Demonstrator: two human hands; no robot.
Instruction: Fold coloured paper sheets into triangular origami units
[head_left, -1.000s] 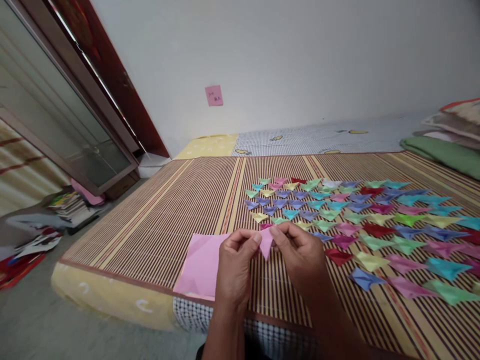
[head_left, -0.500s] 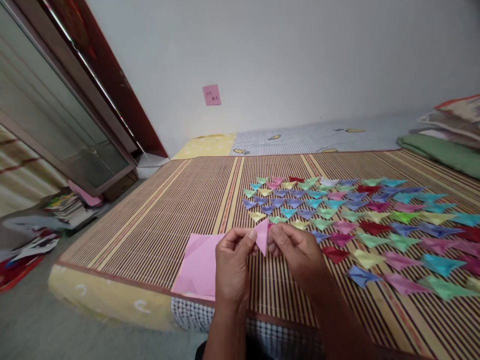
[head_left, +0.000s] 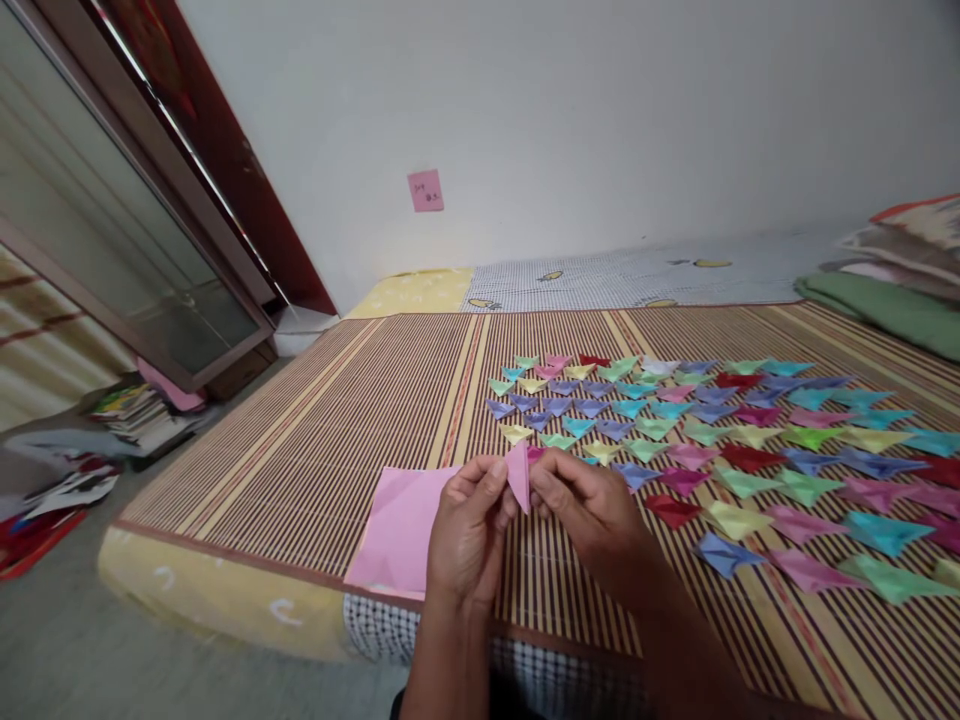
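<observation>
A small folded piece of pink paper is held up between my two hands, above the near edge of the striped mat. My left hand pinches it from the left with thumb and fingers. From the right, my right hand has its thumb and fingertips closed at the paper's other edge; the fingertips are partly hidden. Left of my left hand lies a pink square sheet on the mat, partly covered by that hand. Rows of folded paper shapes in many colours spread out beyond and to the right of my hands.
The striped mat covers a bed against a white wall. A pink note is stuck on the wall. Folded bedding is piled at the right. On the left are a glass-panelled cabinet and a stack of books.
The pink paper between my fingers has turned and now looks narrower. Both hands have shifted only slightly, and the laid-out shapes stay where they were.
</observation>
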